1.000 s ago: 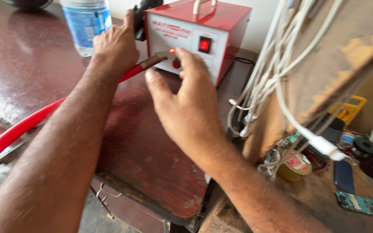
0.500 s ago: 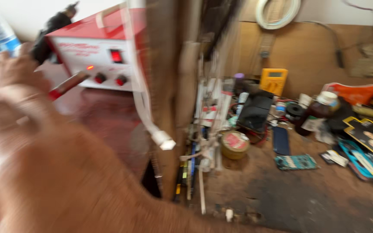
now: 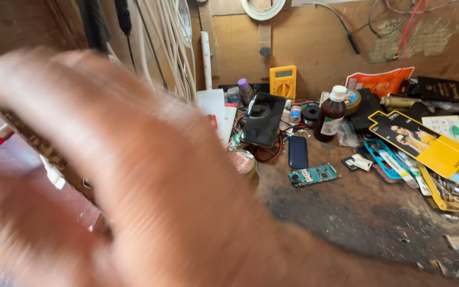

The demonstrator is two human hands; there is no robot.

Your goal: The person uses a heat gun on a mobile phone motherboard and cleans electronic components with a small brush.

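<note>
One hand [image 3: 118,175] fills the left foreground, heavily motion-blurred; which hand it is and whether it grips anything cannot be told. Just beside it lies a tape roll [image 3: 243,161]. Farther right on the workbench [image 3: 357,223] rest a circuit board [image 3: 313,175], a dark phone [image 3: 264,119] and a brown bottle [image 3: 331,114].

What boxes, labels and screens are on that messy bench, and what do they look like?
Yellow card pack: right side, flat, long, with a black end and a picture of a person.
Orange packet: against the back wall, shiny, crumpled.
Brown bottle: middle, upright, white cap, pale label.
Yellow meter: leaning on the back wall, small grey screen.
Black phone: middle, propped up, dark screen.
Hand: blurred, up close at left.
</note>
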